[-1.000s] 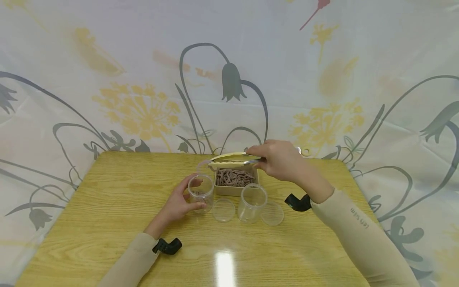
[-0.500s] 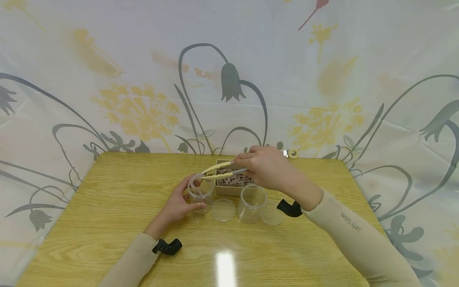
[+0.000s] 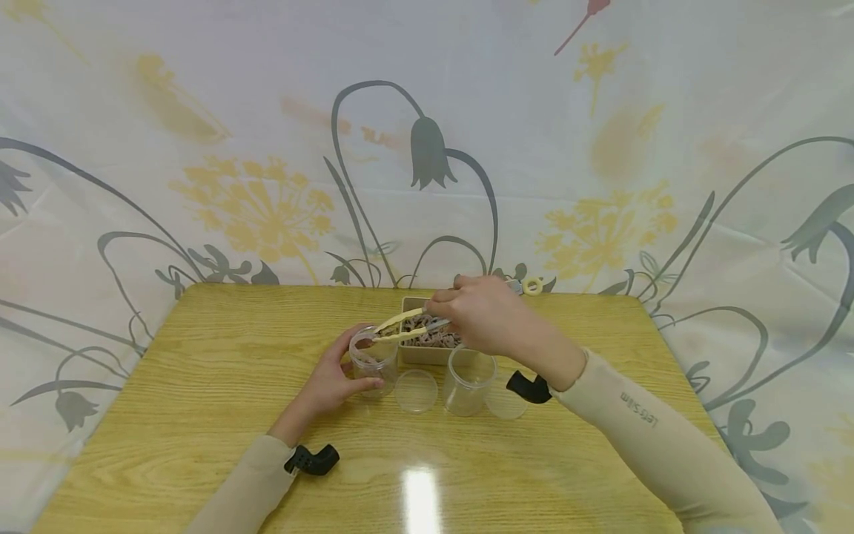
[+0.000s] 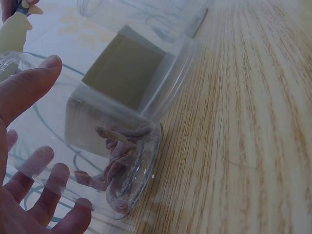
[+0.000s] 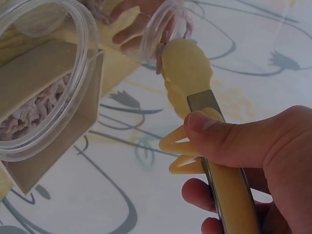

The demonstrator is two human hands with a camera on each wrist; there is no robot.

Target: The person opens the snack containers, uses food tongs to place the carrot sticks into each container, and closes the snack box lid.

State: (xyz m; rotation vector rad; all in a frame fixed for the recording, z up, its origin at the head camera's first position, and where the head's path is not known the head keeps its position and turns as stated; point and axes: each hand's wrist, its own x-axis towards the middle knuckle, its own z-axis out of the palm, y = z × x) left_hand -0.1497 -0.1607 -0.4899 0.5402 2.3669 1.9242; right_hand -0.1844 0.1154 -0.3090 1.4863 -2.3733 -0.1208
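Note:
My left hand (image 3: 333, 380) holds a clear plastic jar (image 3: 373, 368) on the table, thumb on the near side and fingers round the far side. Several brownish-purple strips (image 4: 117, 168) lie at its bottom in the left wrist view. My right hand (image 3: 490, 315) grips yellow-tipped metal tongs (image 3: 405, 317), whose tips are over the jar's mouth. At those tips, a strip (image 5: 159, 58) hangs by the jar's rim in the right wrist view. Behind the jars stands a beige box (image 3: 427, 356) of similar strips, partly hidden by the tongs and right hand.
A second clear jar (image 3: 470, 382) stands right of the held one, in front of the box. Two clear round lids lie flat on the wooden table (image 3: 267, 326): one lid (image 3: 416, 391) between the jars, another lid (image 3: 507, 403) at right. A patterned cloth (image 3: 280, 133) hangs behind.
My right hand has moved left and lower with the tongs, from above the box to the held jar's mouth. My left hand and the jar have stayed in place.

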